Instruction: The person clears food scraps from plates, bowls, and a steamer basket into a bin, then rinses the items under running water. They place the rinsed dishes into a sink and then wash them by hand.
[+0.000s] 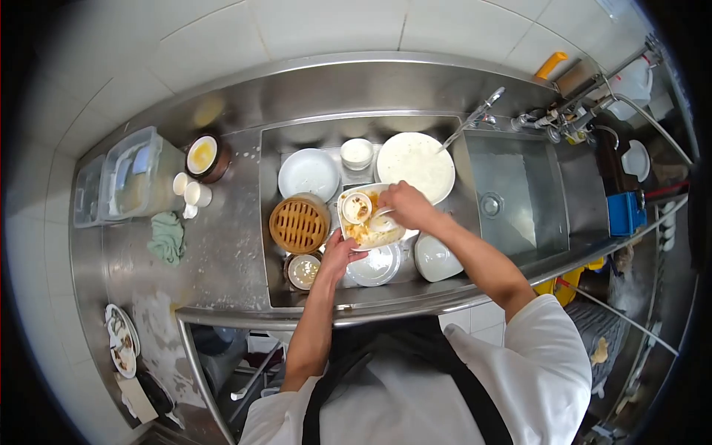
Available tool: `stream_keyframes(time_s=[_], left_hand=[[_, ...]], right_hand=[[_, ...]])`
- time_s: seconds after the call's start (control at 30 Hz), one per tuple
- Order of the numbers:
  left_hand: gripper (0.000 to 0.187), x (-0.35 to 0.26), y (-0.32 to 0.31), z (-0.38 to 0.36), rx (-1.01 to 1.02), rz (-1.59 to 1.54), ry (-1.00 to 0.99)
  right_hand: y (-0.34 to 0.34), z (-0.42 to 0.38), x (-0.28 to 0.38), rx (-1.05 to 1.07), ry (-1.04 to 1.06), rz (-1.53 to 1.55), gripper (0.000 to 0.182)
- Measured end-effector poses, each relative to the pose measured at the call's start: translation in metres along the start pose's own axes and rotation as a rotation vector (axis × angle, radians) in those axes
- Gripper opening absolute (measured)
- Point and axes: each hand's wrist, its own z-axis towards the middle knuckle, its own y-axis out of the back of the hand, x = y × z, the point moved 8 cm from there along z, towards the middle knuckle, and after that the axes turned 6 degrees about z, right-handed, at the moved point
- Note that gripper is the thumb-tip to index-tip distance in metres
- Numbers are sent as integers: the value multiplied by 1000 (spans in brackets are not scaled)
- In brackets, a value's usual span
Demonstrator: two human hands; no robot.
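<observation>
My left hand (340,254) grips the near left edge of a white rectangular dish (394,236) over the left sink basin. Brown and orange food remains smear the dish, and a small round sauce bowl (357,208) sits in its left part. Above the dish's right side, my right hand (405,205) is closed around what looks like a white spoon (383,220), partly hidden by the fingers. Close by are a round bamboo steamer (299,224) on the left, a large white plate (417,165) behind, and a clear round lid or plate (375,267) below.
The left basin also holds a white bowl (308,172), a small cup (357,153) and a square white bowl (436,257). Water stands in the right basin (512,200). A faucet (475,115) reaches over the divider. Leftward are a green cloth (167,239) and plastic tub (141,174).
</observation>
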Motion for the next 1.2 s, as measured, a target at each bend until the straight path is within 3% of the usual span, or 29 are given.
stream_keyframes(time_s=[0.03, 0.1, 0.17, 0.2, 0.23, 0.33, 0.37, 0.47, 0.53, 0.57, 0.6, 0.67, 0.73, 0.8, 0.93, 1.0, 1.1, 1.17, 1.2], left_hand=[[48, 6, -3, 1, 20, -2, 35], [48, 18, -2, 2, 40, -22, 68], [47, 21, 5, -3, -8, -3, 69], [46, 23, 6, -5, -26, 8, 73], [47, 23, 8, -5, -23, 29, 79], [48, 16, 17, -12, -54, 64, 45], [49, 13, 22, -16, -66, 74, 32], [51, 3, 34, -26, -87, 70, -16], [50, -6, 46, -27, -93, 38, -68], [50, -9, 51, -32, -104, 42, -33], [48, -16, 56, -36, -109, 4, -99], [51, -19, 68, -45, -134, -23, -118], [54, -22, 75, -49, -115, -35, -117], [56, -23, 83, -58, -115, -33, -89], [55, -26, 94, -73, -124, -47, -90], [55, -28, 103, -77, -165, -80, -118], [54, -32, 117, -85, -179, -77, -138], [53, -33, 125, -87, -181, -74, -158], [52, -37, 127, -92, -190, -96, -168]], right_hand=[[26, -7, -8, -49, -49, 187, 25], [49, -11, -74, -389, -55, 553, 26], [44, -7, -171, -520, -440, 940, 30], [45, -15, -192, -754, -631, 1226, 25], [28, -15, -240, -902, -724, 1210, 19], [-42, 8, -277, -537, -950, 1656, 19], [-46, 4, -275, -620, -990, 1752, 20], [-47, 3, -303, -992, -862, 1324, 19], [-59, 3, -340, -1051, -784, 979, 22], [-62, 17, -337, -856, -623, 1177, 28], [-40, 12, -279, -874, -711, 1291, 31], [-16, 29, -191, -637, -779, 1171, 36], [-22, 75, -117, -145, -539, 1063, 34], [-21, 123, -14, 187, -349, 1097, 40], [28, 194, 209, 464, 42, 1347, 58], [63, 187, 289, 528, 195, 1684, 56], [57, 184, 296, 595, 226, 1503, 48], [40, 169, 233, 515, 158, 1436, 45], [34, 158, 184, 403, 4, 1468, 39]])
